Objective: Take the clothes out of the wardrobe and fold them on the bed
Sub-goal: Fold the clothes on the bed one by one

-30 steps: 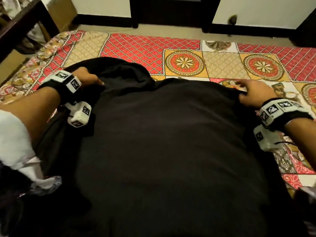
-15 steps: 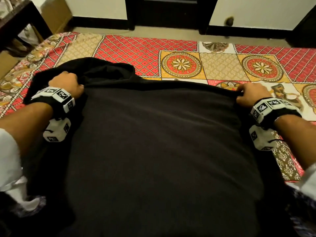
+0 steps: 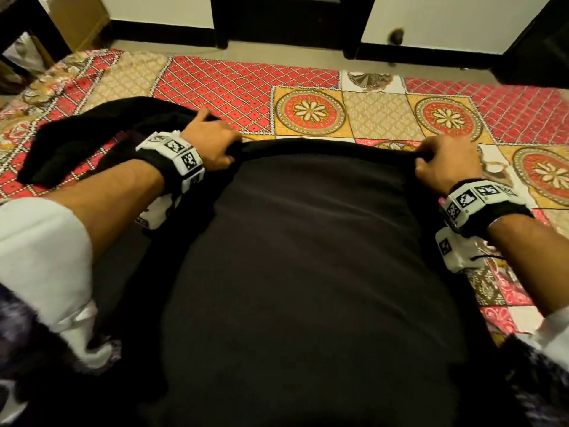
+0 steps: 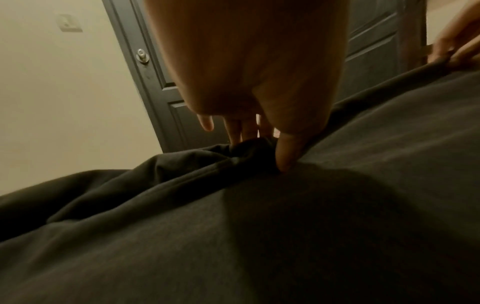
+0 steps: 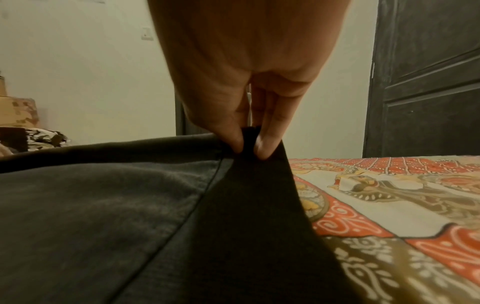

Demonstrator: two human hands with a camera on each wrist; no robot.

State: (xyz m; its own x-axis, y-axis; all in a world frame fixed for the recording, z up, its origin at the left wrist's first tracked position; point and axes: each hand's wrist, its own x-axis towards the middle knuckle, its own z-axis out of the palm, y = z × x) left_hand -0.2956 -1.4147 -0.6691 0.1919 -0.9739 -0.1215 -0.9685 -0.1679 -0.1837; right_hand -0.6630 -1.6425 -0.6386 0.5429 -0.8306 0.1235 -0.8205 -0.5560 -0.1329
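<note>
No readable words, brands or numbers show in any view; the only signs are black-and-white square code markers on the left wristband (image 3: 181, 157) and the right wristband (image 3: 471, 200), whose patterns spell out no letters or digits.

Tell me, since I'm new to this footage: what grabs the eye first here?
A large black garment fills the middle of the head view, spread over the bed's red and gold patterned bedcover. The left hand and right hand each pinch its far edge, pulled taut between them. A loose part of the garment trails off to the left.
</note>
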